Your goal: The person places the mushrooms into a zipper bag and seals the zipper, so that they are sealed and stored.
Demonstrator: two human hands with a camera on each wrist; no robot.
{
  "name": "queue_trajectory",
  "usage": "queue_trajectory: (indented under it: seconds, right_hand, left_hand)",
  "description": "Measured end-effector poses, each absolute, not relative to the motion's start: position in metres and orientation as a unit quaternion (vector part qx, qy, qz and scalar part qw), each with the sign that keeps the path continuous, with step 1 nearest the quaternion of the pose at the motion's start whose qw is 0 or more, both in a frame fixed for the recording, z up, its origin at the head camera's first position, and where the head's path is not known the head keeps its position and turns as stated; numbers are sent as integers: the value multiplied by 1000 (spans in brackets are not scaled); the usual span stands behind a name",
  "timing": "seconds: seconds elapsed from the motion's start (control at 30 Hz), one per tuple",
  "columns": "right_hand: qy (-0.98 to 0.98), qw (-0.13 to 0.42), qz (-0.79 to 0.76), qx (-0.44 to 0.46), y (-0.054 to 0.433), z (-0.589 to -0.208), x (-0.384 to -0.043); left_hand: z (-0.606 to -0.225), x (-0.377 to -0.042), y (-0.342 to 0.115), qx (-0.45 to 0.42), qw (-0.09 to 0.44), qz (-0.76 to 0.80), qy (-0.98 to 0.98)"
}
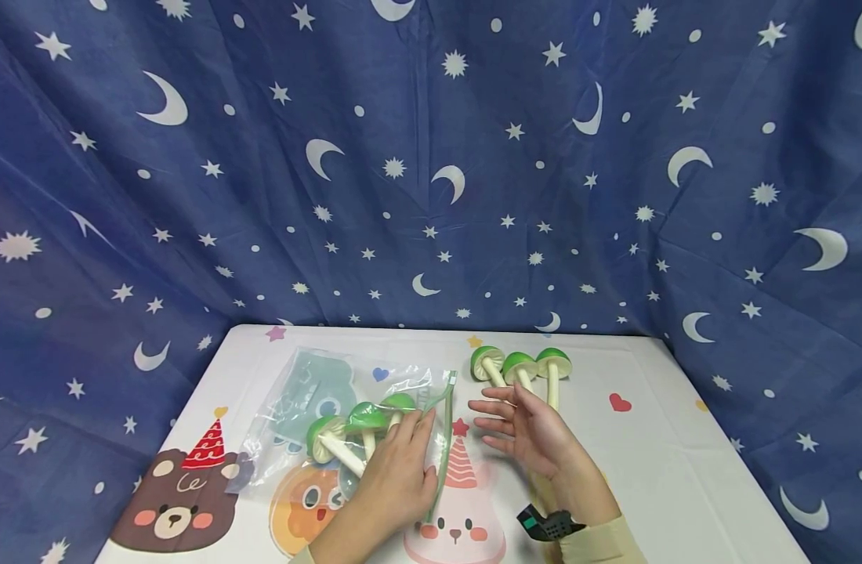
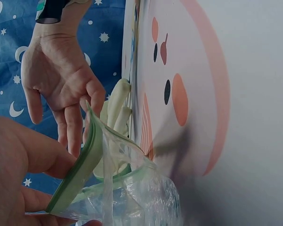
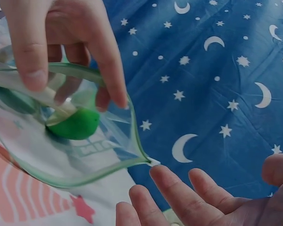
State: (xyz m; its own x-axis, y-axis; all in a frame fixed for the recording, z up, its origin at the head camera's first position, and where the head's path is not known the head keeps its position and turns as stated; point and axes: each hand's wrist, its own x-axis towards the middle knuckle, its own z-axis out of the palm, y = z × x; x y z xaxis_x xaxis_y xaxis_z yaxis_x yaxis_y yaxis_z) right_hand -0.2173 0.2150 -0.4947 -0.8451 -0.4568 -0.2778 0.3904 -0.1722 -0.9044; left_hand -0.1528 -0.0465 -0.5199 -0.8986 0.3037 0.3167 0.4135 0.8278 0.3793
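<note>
A clear zip bag (image 1: 262, 446) with a green-edged mouth lies on the table, holding three toy mushrooms with green caps (image 1: 325, 439) and pale stems. My left hand (image 1: 399, 474) grips the bag by its mouth. In the right wrist view the mouth gapes, and a green mushroom cap (image 3: 75, 125) shows inside. My right hand (image 1: 526, 431) hovers right of the bag, fingers spread and palm turned towards it, holding nothing. Just beyond that hand lie three more toy mushrooms (image 1: 519, 366), their stems partly hidden by it. Pale stems (image 2: 118, 99) appear behind the bag's edge in the left wrist view.
The white table cover (image 1: 685, 470) bears printed cartoon animals, hearts and stars. A blue curtain (image 1: 431, 196) with moons and stars hangs behind the table and along its sides. A black device (image 1: 547, 523) is strapped to the right wrist.
</note>
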Motion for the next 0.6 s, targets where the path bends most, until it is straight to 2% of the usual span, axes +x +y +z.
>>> queue_trajectory:
  seconds: [0.37, 0.6]
  right_hand:
    - [582, 263, -767, -63, 229, -485, -225]
    - [605, 231, -761, -36, 231, -479, -235]
  left_hand:
    - [-519, -154, -46, -187, 115, -227, -949]
    - [-518, -154, -47, -188, 117, -227, -948]
